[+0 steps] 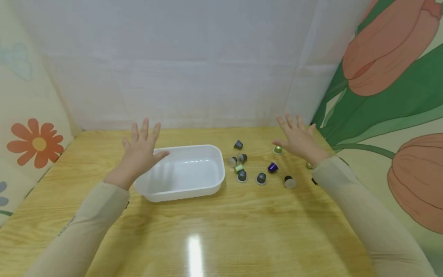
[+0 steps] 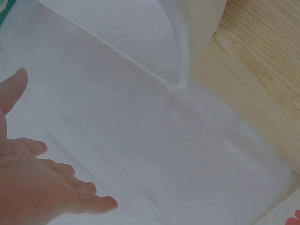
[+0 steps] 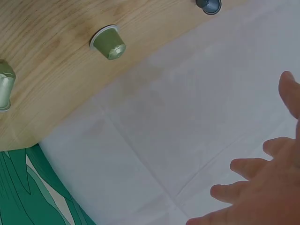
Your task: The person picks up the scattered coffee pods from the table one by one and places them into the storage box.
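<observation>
My left hand (image 1: pixel 139 154) is held up with fingers spread, overlapping the left end of a white plastic tub (image 1: pixel 180 194) in the head view. Nothing is in its grasp. On the right, my right hand (image 1: pixel 300 140) is likewise spread and holds nothing, above several coffee capsules scattered on the table. Nearest to it is a green capsule (image 1: pixel 278 150), which also shows as a green capsule (image 3: pixel 108 43) in the right wrist view. A purple capsule (image 1: pixel 272 167) lies on its side, with a dark grey capsule (image 1: pixel 261 178) upright beside it.
Between tub and purple capsule, a light green capsule (image 1: pixel 239 167) lies clustered with dark and pale ones. One dark capsule (image 1: pixel 238 144) lies farther back. A white cloth (image 1: pixel 207 77) hangs behind the wooden table (image 1: pixel 225 231), and a tulip-printed panel (image 1: pixel 391 96) borders the right side.
</observation>
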`<state>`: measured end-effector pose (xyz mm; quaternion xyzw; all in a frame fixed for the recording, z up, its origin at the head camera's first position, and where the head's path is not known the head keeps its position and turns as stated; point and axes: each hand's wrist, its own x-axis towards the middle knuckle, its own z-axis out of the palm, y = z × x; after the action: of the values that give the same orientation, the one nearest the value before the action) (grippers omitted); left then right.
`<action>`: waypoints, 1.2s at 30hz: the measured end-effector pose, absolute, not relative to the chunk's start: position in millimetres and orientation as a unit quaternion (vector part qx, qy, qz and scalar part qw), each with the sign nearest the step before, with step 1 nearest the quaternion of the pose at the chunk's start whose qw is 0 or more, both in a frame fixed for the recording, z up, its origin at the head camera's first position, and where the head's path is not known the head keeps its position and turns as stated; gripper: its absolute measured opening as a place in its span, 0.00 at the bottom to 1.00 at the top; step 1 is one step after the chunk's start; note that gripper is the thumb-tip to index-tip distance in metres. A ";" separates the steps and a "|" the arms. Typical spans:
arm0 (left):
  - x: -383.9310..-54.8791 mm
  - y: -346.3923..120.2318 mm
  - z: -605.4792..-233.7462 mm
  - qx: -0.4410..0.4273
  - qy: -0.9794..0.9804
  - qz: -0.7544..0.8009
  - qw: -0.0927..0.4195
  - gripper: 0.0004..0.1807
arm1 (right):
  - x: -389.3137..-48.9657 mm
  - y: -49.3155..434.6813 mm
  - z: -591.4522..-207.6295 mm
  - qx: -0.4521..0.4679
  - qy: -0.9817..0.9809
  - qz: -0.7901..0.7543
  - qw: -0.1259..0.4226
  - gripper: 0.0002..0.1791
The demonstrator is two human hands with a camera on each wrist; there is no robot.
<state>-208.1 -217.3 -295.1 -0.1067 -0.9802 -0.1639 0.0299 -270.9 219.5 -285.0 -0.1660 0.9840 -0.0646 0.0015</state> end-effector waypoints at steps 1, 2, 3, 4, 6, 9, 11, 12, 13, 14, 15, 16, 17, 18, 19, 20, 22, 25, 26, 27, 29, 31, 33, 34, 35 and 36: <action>-208.4 -217.8 -295.0 -0.107 -0.980 -0.165 0.029 0.48 | -271.1 220.0 -284.8 -0.166 0.984 -0.066 0.002 0.47; -208.6 -218.1 -294.8 -0.107 -0.980 -0.167 0.028 0.48 | -271.3 220.5 -284.6 -0.166 0.984 -0.066 0.002 0.47; -208.7 -218.5 -294.8 -0.106 -0.980 -0.168 0.028 0.48 | -271.6 220.9 -284.5 -0.166 0.984 -0.067 0.003 0.47; -208.8 -218.9 -295.2 -0.106 -0.980 -0.169 0.027 0.47 | -271.9 221.3 -284.4 -0.166 0.984 -0.067 0.003 0.47; -208.7 -219.7 -295.7 -0.104 -0.979 -0.173 0.025 0.48 | -272.4 222.0 -284.3 -0.168 0.983 -0.067 0.004 0.47; -208.7 -221.9 -298.1 -0.103 -0.977 -0.183 0.026 0.48 | -273.3 223.8 -284.9 -0.171 0.983 -0.064 0.000 0.47; -209.3 -224.3 -300.4 -0.104 -0.975 -0.193 0.027 0.47 | -273.7 225.9 -285.7 -0.169 0.984 -0.061 -0.006 0.46; -209.5 -225.9 -302.1 -0.103 -0.974 -0.200 0.028 0.47 | -273.9 227.4 -286.1 -0.168 0.984 -0.060 -0.009 0.46; -209.7 -227.9 -303.8 -0.104 -0.972 -0.207 0.030 0.46 | -274.0 229.3 -286.5 -0.166 0.984 -0.061 -0.011 0.46; -209.5 -230.0 -305.4 -0.104 -0.971 -0.214 0.031 0.46 | -273.9 231.3 -287.0 -0.163 0.985 -0.062 -0.013 0.46; -209.3 -232.6 -307.5 -0.104 -0.969 -0.221 0.033 0.45 | -273.7 233.5 -287.5 -0.160 0.985 -0.063 -0.012 0.46; -208.7 -235.2 -309.7 -0.101 -0.968 -0.228 0.031 0.44 | -273.3 235.7 -287.9 -0.157 0.985 -0.064 -0.011 0.47; -207.7 -238.3 -312.0 -0.096 -0.967 -0.236 0.027 0.44 | -272.9 238.2 -288.5 -0.155 0.986 -0.066 -0.007 0.47; -206.6 -241.5 -314.2 -0.090 -0.966 -0.241 0.022 0.44 | -272.4 240.6 -289.1 -0.152 0.986 -0.065 -0.004 0.47; -205.4 -244.6 -316.6 -0.085 -0.966 -0.243 0.018 0.44 | -272.0 243.1 -290.0 -0.149 0.987 -0.066 -0.001 0.46; -204.1 -247.4 -319.1 -0.077 -0.966 -0.245 0.012 0.44 | -271.4 245.4 -291.0 -0.148 0.987 -0.065 0.001 0.46; -201.4 -252.6 -323.8 -0.061 -0.968 -0.245 -0.002 0.44 | -270.6 249.9 -293.3 -0.146 0.987 -0.062 0.005 0.45; -198.6 -258.1 -330.1 -0.045 -0.968 -0.248 -0.010 0.44 | -269.1 256.1 -297.2 -0.145 0.987 -0.063 0.009 0.44; -197.6 -259.8 -331.8 -0.039 -0.967 -0.252 -0.015 0.44 | -268.5 258.0 -298.6 -0.147 0.987 -0.062 0.010 0.44; -196.9 -261.5 -333.5 -0.032 -0.966 -0.257 -0.020 0.44 | -268.1 260.0 -300.0 -0.147 0.987 -0.060 0.010 0.43; -195.7 -264.5 -336.9 -0.017 -0.961 -0.273 -0.032 0.44 | -267.1 263.5 -302.7 -0.146 0.988 -0.057 0.011 0.43; -194.3 -267.5 -339.9 0.001 -0.955 -0.292 -0.051 0.43 | -266.2 267.1 -305.1 -0.144 0.988 -0.059 0.012 0.43; -192.9 -270.0 -343.4 0.017 -0.947 -0.316 -0.063 0.42 | -265.5 270.7 -307.2 -0.137 0.988 -0.065 0.020 0.43; -192.2 -270.6 -344.9 0.025 -0.940 -0.332 -0.070 0.41 | -264.9 272.6 -308.3 -0.134 0.988 -0.070 0.024 0.43; -191.7 -271.1 -346.3 0.032 -0.934 -0.348 -0.077 0.40 | -264.4 274.9 -309.4 -0.130 0.988 -0.076 0.030 0.44; -191.2 -271.2 -347.7 0.038 -0.927 -0.365 -0.082 0.39 | -263.9 277.1 -310.5 -0.126 0.988 -0.083 0.035 0.44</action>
<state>-191.2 -271.2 -347.7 0.0380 -0.9266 -0.3651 -0.0817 -263.9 277.1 -310.5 -0.1261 0.9879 -0.0829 0.0351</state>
